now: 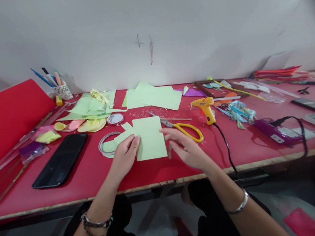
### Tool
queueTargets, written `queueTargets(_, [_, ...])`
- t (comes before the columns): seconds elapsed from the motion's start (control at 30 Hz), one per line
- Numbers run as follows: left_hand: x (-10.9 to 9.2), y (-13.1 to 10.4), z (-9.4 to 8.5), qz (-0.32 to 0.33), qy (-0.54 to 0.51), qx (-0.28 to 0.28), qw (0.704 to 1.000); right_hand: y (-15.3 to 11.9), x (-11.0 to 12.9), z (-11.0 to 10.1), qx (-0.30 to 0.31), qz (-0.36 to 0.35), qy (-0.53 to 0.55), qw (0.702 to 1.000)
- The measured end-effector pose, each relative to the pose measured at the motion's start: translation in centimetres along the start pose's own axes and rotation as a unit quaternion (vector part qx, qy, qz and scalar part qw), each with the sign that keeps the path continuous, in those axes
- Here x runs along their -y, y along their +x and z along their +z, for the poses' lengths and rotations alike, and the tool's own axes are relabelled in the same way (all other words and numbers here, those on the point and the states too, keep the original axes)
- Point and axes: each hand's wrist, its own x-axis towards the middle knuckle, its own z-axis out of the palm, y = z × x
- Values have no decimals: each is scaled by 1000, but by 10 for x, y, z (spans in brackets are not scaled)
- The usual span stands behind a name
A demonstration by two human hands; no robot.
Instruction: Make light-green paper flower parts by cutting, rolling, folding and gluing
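Observation:
A pale green rectangular card (150,138) is held above the red table by its left edge, pinched between the thumb and fingers of my left hand (126,152). Just right of the card, my right hand (181,145) has its fingers apart and holds nothing; its index fingertip is at the card's right edge. Behind that hand lie scissors with yellow handles (188,130). Narrow green paper pieces (124,135) and a roll of tape (102,147) are beside my left hand, partly hidden by it.
A black phone (61,160) lies at the left. Green sheets (155,96) and yellow paper ovals (93,125) lie further back. A yellow glue gun (207,109) with a black cable stands at the right, near a purple device (277,132). A white partition (188,29) rises behind the table.

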Motion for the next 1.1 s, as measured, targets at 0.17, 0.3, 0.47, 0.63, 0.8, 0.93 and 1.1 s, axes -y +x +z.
queueTargets(0.17, [-2,-2,2,-4,-24,84,996,1,-1,-3,35,-57,-46,997])
queueTargets(0.3, [-2,-3,6,2,-13,115,993,3,-2,-1,32,-44,-39,998])
queueTargets(0.47, [-5,-4,10,20,-10,129,991,5,-4,7,-7,3,-70,998])
queueTargets(0.63, [-7,-5,12,53,-18,118,991,7,-3,15,-75,52,-14,996])
queueTargets(0.8, [-7,-6,6,32,-30,134,990,6,-5,2,-109,67,-41,991])
queueTargets(0.93, [-8,-8,3,44,5,150,988,0,-8,-16,25,59,-79,995])
queueTargets(1.1, [-5,-10,11,150,179,134,963,-7,-7,-23,159,50,-123,978])
